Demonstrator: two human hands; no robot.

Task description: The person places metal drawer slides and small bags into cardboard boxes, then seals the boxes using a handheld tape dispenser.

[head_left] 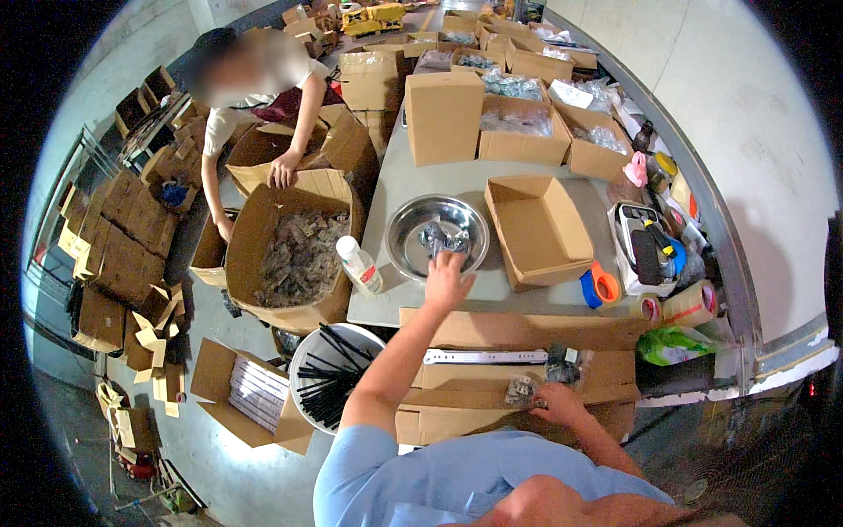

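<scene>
While a co-worker (263, 97) bends over the cartons at the far left, one hand resting on the edge of a big carton (299, 314) heaped with small greyish packets, the person in the blue shirt works at the grey surface (527, 303). Lower down on this side I see an open box (213, 369) of pale strips, then a white bucket (364, 338) bristling with black rods (338, 373). A white bottle (358, 263) stands near the surface's left edge, and just beside it sits a round metal bowl (404, 237). The bagged parts (436, 235) lie in that bowl, with the left hand (450, 283) reaching over its near rim onto them; its fingers are partly spread and bent downward, though I can't tell whether they grip anything. Nearer the person, a silver rail (487, 357) lies across opened-out cardboard (457, 378). Below its right end rests a small clear bag (521, 390) of parts, and the right hand (562, 406) is at its edge, fingers curled in; whether they pinch it I can't make out. A dark packet (562, 364) lies just above that hand. Further right come a blue-and-orange ring-shaped thing (600, 285), a white basket (650, 285) of tools and a green packet (676, 345).
</scene>
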